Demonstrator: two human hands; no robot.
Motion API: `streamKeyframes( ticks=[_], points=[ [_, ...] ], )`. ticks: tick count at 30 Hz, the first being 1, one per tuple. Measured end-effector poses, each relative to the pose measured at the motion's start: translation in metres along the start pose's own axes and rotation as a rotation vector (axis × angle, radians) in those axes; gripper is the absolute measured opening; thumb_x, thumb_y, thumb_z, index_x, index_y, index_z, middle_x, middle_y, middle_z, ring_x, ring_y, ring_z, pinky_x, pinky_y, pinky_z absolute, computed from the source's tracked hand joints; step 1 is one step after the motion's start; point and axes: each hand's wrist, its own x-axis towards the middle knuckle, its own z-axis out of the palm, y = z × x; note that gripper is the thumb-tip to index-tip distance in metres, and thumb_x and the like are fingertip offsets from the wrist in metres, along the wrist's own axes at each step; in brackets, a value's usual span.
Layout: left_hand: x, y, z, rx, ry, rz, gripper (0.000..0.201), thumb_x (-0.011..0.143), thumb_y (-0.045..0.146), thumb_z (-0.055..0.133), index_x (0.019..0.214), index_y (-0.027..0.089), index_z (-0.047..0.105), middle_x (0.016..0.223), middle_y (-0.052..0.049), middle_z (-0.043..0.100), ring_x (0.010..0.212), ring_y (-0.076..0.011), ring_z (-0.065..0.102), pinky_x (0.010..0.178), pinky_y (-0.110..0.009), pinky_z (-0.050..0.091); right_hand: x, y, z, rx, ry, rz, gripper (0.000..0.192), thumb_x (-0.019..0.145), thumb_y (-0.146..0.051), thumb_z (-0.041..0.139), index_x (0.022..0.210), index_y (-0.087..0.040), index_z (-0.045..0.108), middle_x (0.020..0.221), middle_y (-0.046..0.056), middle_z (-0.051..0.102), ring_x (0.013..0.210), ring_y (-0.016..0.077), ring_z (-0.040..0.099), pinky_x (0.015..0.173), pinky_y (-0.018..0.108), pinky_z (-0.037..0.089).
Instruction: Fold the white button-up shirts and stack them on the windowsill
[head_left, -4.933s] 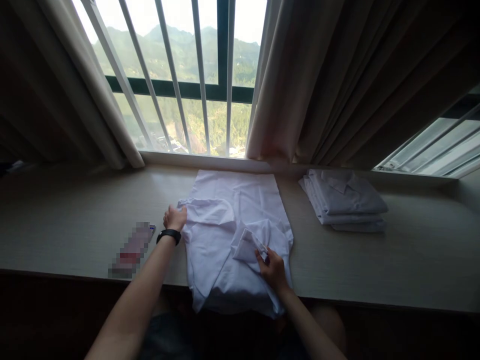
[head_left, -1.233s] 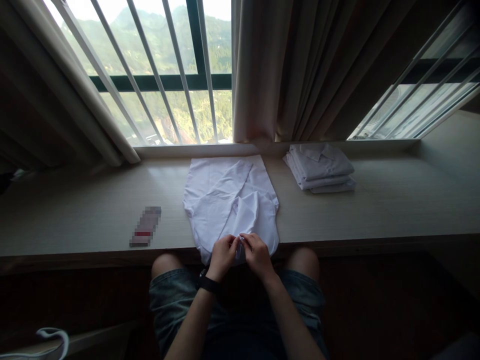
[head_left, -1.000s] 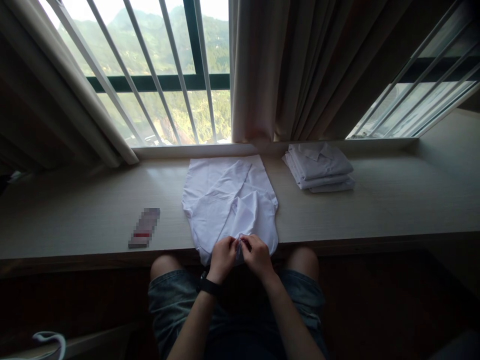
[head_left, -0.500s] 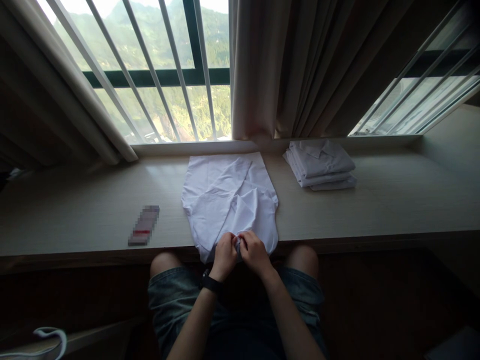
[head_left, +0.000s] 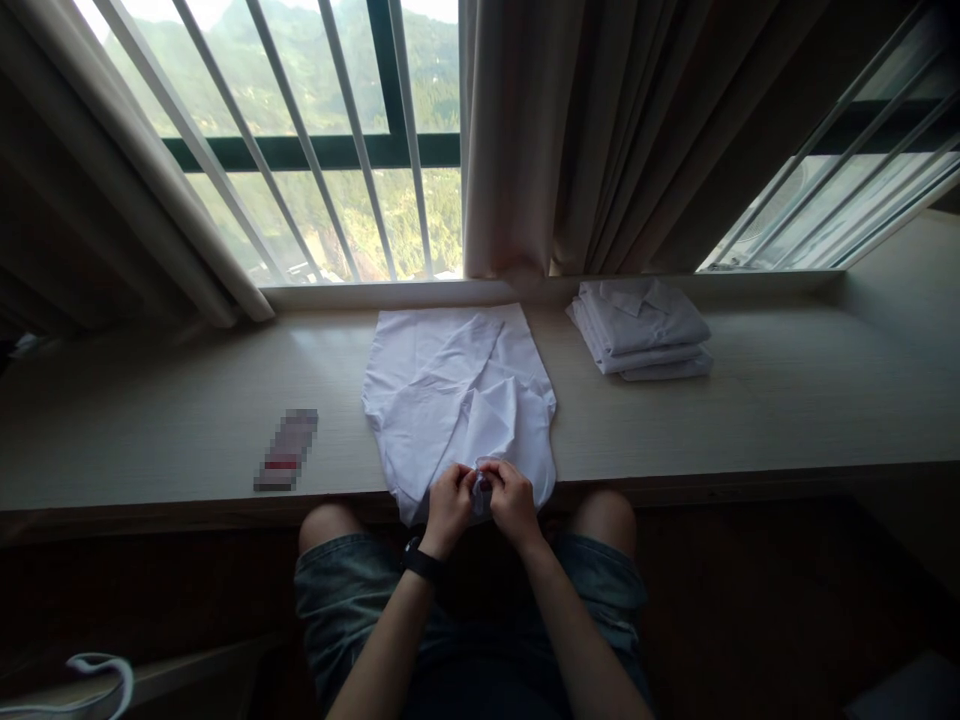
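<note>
A white shirt [head_left: 457, 395] lies spread on the long wooden sill [head_left: 787, 410], its sides folded in, its near end hanging over the front edge. My left hand [head_left: 448, 506], with a black watch on the wrist, and my right hand [head_left: 512, 503] meet at that near end. Both pinch a small part of the shirt between their fingertips, close together above my lap.
A stack of folded white shirts [head_left: 641, 328] sits at the back right by the curtain [head_left: 600, 130]. A small flat packet [head_left: 286, 463] lies on the sill to the left. Barred windows [head_left: 322, 140] run behind. A white strap [head_left: 97, 680] shows at the lower left.
Since the oldest frame, my hands left the shirt's sides and came together at its near end; the view pulled back. Over the last second they only shift slightly there.
</note>
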Motion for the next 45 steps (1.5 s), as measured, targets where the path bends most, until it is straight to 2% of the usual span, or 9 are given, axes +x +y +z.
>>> streamKeyframes(
  ticks=[7,12,15,20,22,27,34,40,45],
  points=[
    [-0.006,-0.009,0.002,0.147,0.025,0.103,0.014,0.088,0.02,0.047,0.076,0.02,0.055,0.073,-0.002,0.061,0.069,-0.0165,0.056,0.065,-0.027,0.039,0.005,-0.022,0.001,0.11,-0.084,0.0,0.019,0.09,-0.03,0.053,0.091,-0.022,0.07,0.088,0.005,0.07,0.081,0.0186,0.066,0.074,0.029,0.055],
    [0.001,0.002,-0.015,0.018,0.137,0.043,0.022,0.094,0.04,0.049,0.091,0.02,0.059,0.085,-0.004,0.067,0.074,-0.0175,0.062,0.068,-0.028,0.046,0.023,-0.014,-0.028,0.215,-0.014,0.115,0.033,0.089,-0.04,0.057,0.113,-0.019,0.065,0.093,0.005,0.067,0.064,0.0142,0.064,0.054,0.025,0.053],
    [0.008,0.009,-0.023,-0.035,0.167,0.048,0.025,0.093,0.044,0.052,0.091,0.02,0.06,0.086,-0.004,0.068,0.078,-0.0182,0.064,0.07,-0.028,0.048,0.022,-0.012,-0.045,0.209,-0.084,0.113,0.039,0.086,-0.035,0.059,0.121,-0.019,0.063,0.1,0.006,0.066,0.069,0.0147,0.067,0.058,0.027,0.057],
    [0.011,0.023,-0.021,-0.085,0.079,0.073,0.026,0.093,0.046,0.053,0.092,0.021,0.058,0.079,-0.002,0.069,0.074,-0.0171,0.065,0.066,-0.026,0.046,0.021,-0.027,-0.058,-0.031,-0.172,-0.076,0.022,0.078,-0.016,0.053,0.086,-0.02,0.073,0.102,0.007,0.066,0.096,0.0197,0.066,0.079,0.031,0.057],
    [0.01,0.027,-0.018,-0.096,0.036,0.073,0.026,0.093,0.047,0.053,0.092,0.021,0.058,0.075,-0.001,0.068,0.07,-0.0164,0.064,0.063,-0.025,0.045,0.023,-0.034,-0.057,-0.079,-0.193,-0.104,0.021,0.077,-0.014,0.05,0.078,-0.02,0.07,0.1,0.007,0.067,0.096,0.0199,0.066,0.079,0.03,0.056],
    [0.006,0.03,-0.015,-0.181,0.002,0.044,0.026,0.09,0.046,0.057,0.092,0.02,0.059,0.072,-0.001,0.069,0.066,-0.0161,0.065,0.06,-0.025,0.045,0.026,-0.039,-0.044,0.055,-0.191,-0.017,0.017,0.08,-0.021,0.059,0.097,-0.02,0.061,0.095,0.005,0.07,0.084,0.0184,0.069,0.075,0.031,0.058],
    [0.009,0.026,-0.019,-0.448,-0.004,-0.084,0.036,0.077,0.048,0.071,0.091,0.017,0.063,0.082,-0.006,0.074,0.072,-0.0192,0.07,0.063,-0.028,0.055,0.011,-0.04,-0.028,-0.005,-0.159,-0.176,0.031,0.083,-0.024,0.066,0.113,-0.02,0.063,0.14,0.014,0.053,0.112,0.0233,0.064,0.088,0.035,0.059],
    [0.008,0.025,-0.018,-0.524,-0.056,-0.129,0.043,0.071,0.052,0.077,0.089,0.014,0.071,0.082,-0.006,0.074,0.074,-0.0184,0.069,0.07,-0.03,0.057,0.009,-0.034,-0.026,-0.108,-0.108,-0.248,0.027,0.087,-0.015,0.057,0.113,-0.02,0.065,0.129,0.012,0.062,0.114,0.0239,0.063,0.093,0.038,0.057],
    [0.008,0.025,-0.019,-0.464,0.075,-0.095,0.041,0.074,0.052,0.076,0.089,0.014,0.072,0.079,-0.004,0.072,0.071,-0.0155,0.066,0.066,-0.026,0.054,0.008,-0.031,-0.03,-0.161,-0.05,-0.316,0.03,0.093,-0.011,0.048,0.112,-0.022,0.068,0.116,0.008,0.069,0.111,0.0211,0.064,0.099,0.036,0.052]
  ],
)
